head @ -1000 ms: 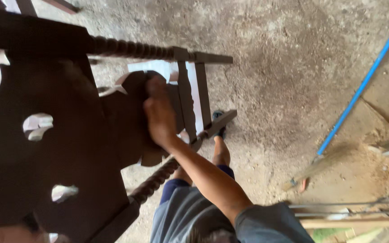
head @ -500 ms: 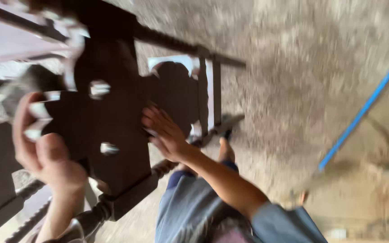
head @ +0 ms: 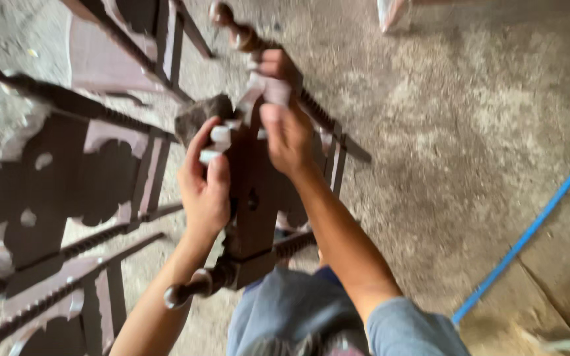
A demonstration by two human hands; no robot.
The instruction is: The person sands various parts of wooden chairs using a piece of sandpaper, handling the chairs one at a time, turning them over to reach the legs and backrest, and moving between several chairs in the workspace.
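A dark brown carved wooden chair back, with turned spindle posts and cut-out holes, is tilted in front of me. My left hand grips its carved panel on the left edge, fingers curled over the wood. My right hand holds the upper part of the panel near a spindle post, thumb pressed on the front. The frame is blurred by motion.
Another dark carved chair back lies to the left on the rough concrete floor. A blue pipe runs diagonally at the right. My grey-blue trousers show below. A pale object sits at the top edge.
The chair piece has turned and swung between my hands. My left hand came in and took the panel's left edge. My right hand shifted up toward the spindle post.
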